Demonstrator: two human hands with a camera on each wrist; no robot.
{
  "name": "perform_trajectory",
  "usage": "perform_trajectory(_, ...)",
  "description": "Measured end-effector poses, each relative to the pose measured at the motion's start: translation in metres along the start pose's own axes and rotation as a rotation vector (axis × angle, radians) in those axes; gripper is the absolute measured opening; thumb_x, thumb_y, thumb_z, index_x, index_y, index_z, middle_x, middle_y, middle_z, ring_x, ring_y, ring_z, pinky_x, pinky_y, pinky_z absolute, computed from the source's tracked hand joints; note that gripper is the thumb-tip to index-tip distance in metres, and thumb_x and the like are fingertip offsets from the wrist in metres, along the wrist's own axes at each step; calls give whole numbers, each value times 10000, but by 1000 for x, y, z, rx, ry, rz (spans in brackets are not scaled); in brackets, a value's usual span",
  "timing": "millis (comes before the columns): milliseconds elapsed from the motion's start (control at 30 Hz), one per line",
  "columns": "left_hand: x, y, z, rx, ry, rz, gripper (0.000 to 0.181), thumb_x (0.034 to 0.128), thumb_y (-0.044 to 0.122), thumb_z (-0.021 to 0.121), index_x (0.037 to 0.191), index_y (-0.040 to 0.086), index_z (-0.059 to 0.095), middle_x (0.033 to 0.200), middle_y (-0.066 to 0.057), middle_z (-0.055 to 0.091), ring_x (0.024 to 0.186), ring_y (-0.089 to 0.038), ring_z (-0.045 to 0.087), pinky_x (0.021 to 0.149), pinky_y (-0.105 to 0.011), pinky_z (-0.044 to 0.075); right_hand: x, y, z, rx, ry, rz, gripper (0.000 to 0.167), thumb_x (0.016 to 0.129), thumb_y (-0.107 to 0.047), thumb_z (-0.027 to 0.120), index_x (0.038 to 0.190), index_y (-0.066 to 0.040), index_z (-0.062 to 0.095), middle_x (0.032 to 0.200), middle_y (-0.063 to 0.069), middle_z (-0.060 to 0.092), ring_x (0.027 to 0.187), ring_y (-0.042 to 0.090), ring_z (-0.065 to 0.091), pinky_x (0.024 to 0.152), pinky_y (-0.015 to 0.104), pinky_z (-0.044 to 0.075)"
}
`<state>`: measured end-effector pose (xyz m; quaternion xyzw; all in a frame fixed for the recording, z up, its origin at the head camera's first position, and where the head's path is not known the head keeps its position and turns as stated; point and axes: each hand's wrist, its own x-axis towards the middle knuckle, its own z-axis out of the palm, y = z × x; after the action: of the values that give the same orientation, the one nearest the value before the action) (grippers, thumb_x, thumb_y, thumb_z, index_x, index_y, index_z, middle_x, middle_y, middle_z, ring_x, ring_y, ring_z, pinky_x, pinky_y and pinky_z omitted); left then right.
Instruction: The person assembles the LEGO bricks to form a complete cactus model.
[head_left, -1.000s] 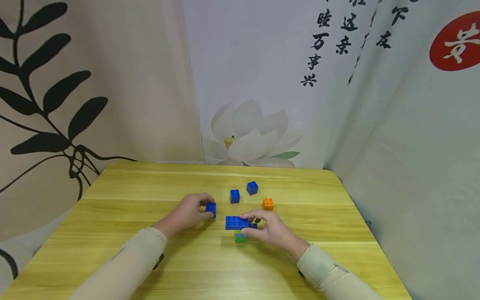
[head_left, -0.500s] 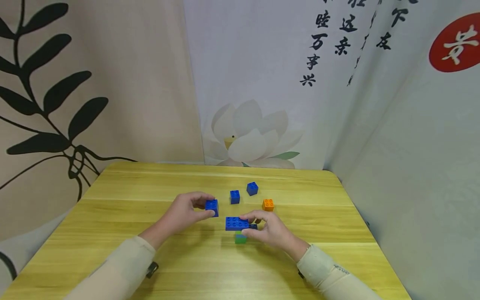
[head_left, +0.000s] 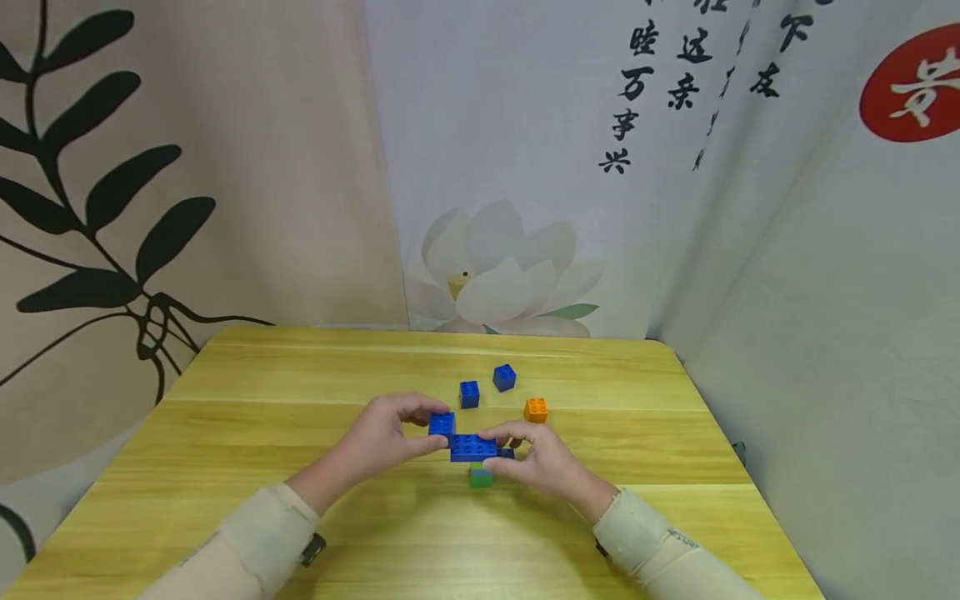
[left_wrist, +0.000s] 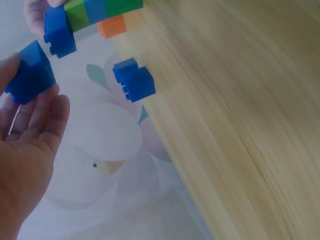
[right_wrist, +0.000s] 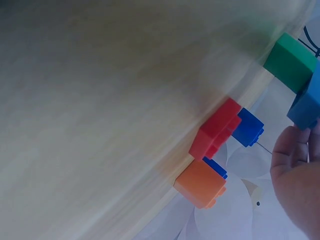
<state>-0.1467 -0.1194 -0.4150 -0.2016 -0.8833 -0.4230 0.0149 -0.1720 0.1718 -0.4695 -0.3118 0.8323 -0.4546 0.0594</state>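
Note:
My left hand (head_left: 386, 442) pinches a square blue brick (head_left: 441, 424) between thumb and fingers, up off the table and close to the left end of a longer blue brick (head_left: 471, 447). The same held brick (left_wrist: 33, 73) shows in the left wrist view, a little apart from the stack's blue top brick (left_wrist: 59, 32). My right hand (head_left: 551, 467) grips the right part of the stack, thumb in front and fingers behind. Below the long brick are green pieces (head_left: 481, 477) and another blue one (head_left: 506, 452); the fingers hide part of it.
Two blue bricks (head_left: 469, 394) (head_left: 504, 377) and an orange brick (head_left: 536, 410) stand behind the stack on the wooden table (head_left: 300, 375). The right wrist view also shows a red brick (right_wrist: 216, 129) beside the orange one. A printed curtain (head_left: 517, 167) hangs behind the table.
My left hand has lifted the square blue brick from the table and carried it right, up to the long brick's left end. My right hand has stayed on the stack.

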Motion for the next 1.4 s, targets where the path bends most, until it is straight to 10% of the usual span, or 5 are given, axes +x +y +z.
perform_trajectory(1400,12,11,9,153,5,124,366,892,206,893,1229,130,773,1162,6,796,993,-146,744,902,-298,640,6,3,-3,-2,26,13,356,947,-311,836,1295,-274,771,1123,-82,792,1017,126,665,932,371,567)
